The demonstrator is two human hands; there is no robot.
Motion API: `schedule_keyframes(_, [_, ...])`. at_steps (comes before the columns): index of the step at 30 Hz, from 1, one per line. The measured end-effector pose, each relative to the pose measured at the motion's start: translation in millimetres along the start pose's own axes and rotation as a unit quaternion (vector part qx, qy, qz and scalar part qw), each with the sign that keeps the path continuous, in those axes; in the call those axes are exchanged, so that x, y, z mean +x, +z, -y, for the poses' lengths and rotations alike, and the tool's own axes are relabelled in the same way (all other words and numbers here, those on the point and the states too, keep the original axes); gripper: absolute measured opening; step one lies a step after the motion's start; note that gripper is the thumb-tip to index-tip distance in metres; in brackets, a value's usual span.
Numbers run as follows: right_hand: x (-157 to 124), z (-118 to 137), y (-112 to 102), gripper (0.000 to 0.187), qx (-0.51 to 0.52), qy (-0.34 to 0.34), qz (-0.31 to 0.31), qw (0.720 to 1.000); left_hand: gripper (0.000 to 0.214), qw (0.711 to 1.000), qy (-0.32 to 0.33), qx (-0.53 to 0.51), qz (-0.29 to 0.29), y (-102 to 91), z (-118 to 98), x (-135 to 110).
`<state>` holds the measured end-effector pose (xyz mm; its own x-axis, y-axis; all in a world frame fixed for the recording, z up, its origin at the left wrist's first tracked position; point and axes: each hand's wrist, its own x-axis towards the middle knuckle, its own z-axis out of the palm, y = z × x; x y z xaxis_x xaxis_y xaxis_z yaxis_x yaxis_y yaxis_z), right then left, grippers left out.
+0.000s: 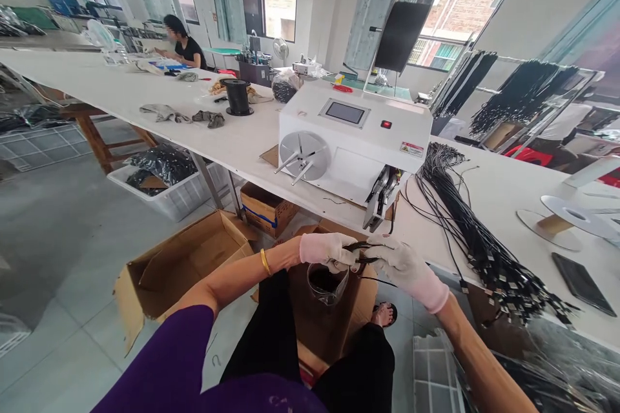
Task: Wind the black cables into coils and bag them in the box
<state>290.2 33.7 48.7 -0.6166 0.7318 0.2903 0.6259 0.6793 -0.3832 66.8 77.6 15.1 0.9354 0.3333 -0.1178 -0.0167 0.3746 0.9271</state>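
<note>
Both my hands wear pale pink gloves and meet over my lap, in front of the white winding machine (pixel 353 142). My left hand (pixel 327 250) is closed on a small clear plastic bag (pixel 328 284) that hangs below it with a dark coiled cable inside. My right hand (pixel 404 264) is closed on the black cable (pixel 361 246) that runs between the two hands at the bag's mouth. A gold bangle sits on my left wrist.
A large bundle of black cables (pixel 477 239) lies on the white table (pixel 145 103) right of the machine. A phone (pixel 584 284) and a white spool (pixel 571 216) lie far right. Open cardboard boxes (pixel 179 268) stand on the floor. Another person (pixel 184 45) sits at the far end.
</note>
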Motion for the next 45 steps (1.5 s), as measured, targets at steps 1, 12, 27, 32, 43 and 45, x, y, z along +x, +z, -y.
schedule_keyframes(1, [1, -2, 0, 0.027, 0.009, 0.009, -0.002, 1.000, 0.031, 0.999, -0.001, 0.040, -0.022, -2.5, -2, 2])
schedule_keyframes(12, [31, -31, -12, 0.024, 0.120, 0.252, -0.166, 0.946, 0.008, 0.878, 0.267, 0.275, -0.286, -31.1, -30, 59])
schedule_keyframes(27, [67, -153, 4, 0.028, 0.165, 0.252, -0.330, 0.895, 0.017, 0.711, 0.378, 0.495, -0.327, -132.3, -32, 169])
schedule_keyframes(32, [70, -169, 15, 0.024, 0.243, 0.236, -0.365, 0.867, 0.024, 0.703, 0.373, 0.503, -0.338, -141.1, -23, 174])
schedule_keyframes(43, [72, -140, 6, 0.036, 0.368, 0.300, -0.344, 0.810, 0.014, 0.771, 0.310, 0.401, -0.386, -104.0, -49, 151])
schedule_keyframes(45, [69, -126, 2, 0.041, 0.381, 0.312, -0.335, 0.804, 0.014, 0.787, 0.296, 0.377, -0.389, -91.5, -53, 141])
